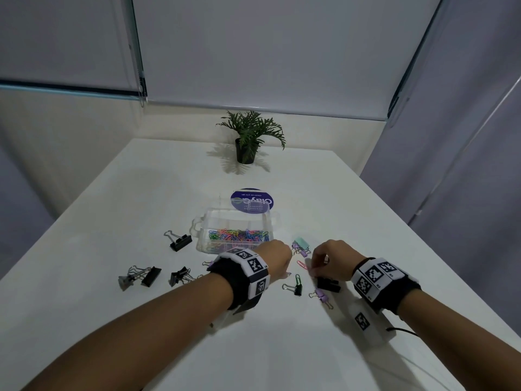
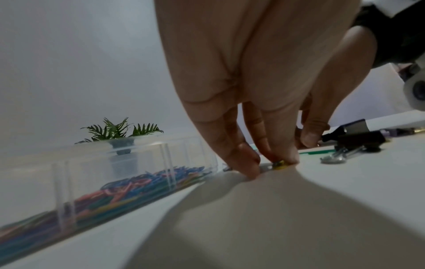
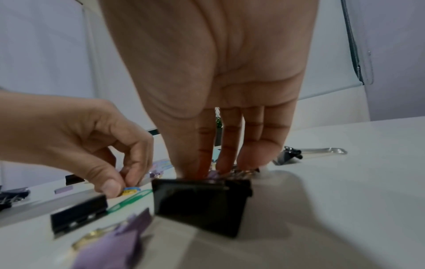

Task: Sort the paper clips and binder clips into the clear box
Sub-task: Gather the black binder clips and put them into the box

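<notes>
White tabletop [image 1: 112, 320] fills the frame's centre, clear box [image 1: 234, 221] mid-frame holding paper clips [image 1: 238, 235]. Left hand [image 1: 277, 259] pinches a small yellow clip [image 2: 279, 162]; right hand [image 1: 331, 262] grips a black binder clip [image 3: 202, 203] lower right. Picking is underway; next, each carries to its compartment.

The round purple sticker [image 1: 251, 201] reads, upside down, "Clean as you go".
</notes>
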